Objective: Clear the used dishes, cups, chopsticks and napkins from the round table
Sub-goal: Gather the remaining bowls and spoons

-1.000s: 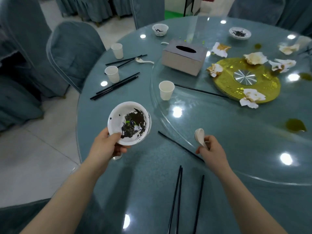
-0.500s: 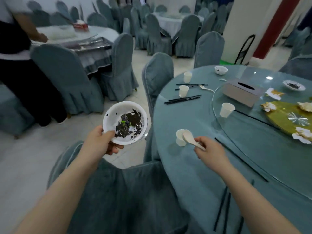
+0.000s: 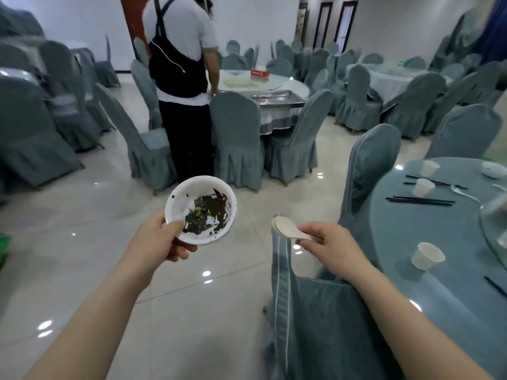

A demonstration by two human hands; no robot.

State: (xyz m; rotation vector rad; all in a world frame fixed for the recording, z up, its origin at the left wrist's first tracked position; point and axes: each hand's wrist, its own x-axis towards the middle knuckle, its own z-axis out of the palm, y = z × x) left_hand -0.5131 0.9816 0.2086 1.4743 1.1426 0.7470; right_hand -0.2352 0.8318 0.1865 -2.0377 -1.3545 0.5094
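From the head view, my left hand (image 3: 162, 239) grips the dirty white bowl (image 3: 201, 209) by its near rim and my right hand (image 3: 326, 246) pinches the handle of the white spoon (image 3: 288, 231), both held over the floor and clear of the round surface (image 3: 439, 242); I judge the step is carrying them off, so I should keep the bowl level and the spoon's scoop up. The bowl holds dark smeared leftovers with a green fleck, while three paper cups (image 3: 426, 255) and chopsticks (image 3: 419, 201) wait on the surface; what the cups hold I cannot tell.
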